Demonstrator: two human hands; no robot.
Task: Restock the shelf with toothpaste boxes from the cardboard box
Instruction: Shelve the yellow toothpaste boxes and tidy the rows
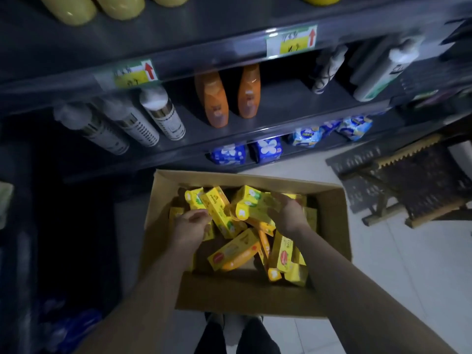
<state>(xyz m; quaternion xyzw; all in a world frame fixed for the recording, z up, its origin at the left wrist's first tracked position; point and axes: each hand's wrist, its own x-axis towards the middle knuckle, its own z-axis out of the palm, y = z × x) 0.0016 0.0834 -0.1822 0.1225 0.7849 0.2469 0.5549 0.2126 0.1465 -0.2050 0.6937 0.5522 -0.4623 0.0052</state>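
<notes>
An open cardboard box [245, 295] sits on the floor below me, filled with several yellow toothpaste boxes [233, 252] lying in a loose heap. My left hand [190, 226] reaches into the left side of the carton and its curled fingers grip a yellow toothpaste box [217, 208] that leans up from the pile. My right hand [287, 213] is in the right side, fingers closed round another yellow toothpaste box [251, 203]. The dark metal shelf [281, 103] stands just beyond the carton.
On the shelf stand white spray cans [163, 111], two orange bottles [212, 98] and white bottles [383, 70]; blue packets [265, 149] fill the lowest level. A dark stool with a mat [408, 180] stands on the white tiles at right. My shoes [229, 325] are below the carton.
</notes>
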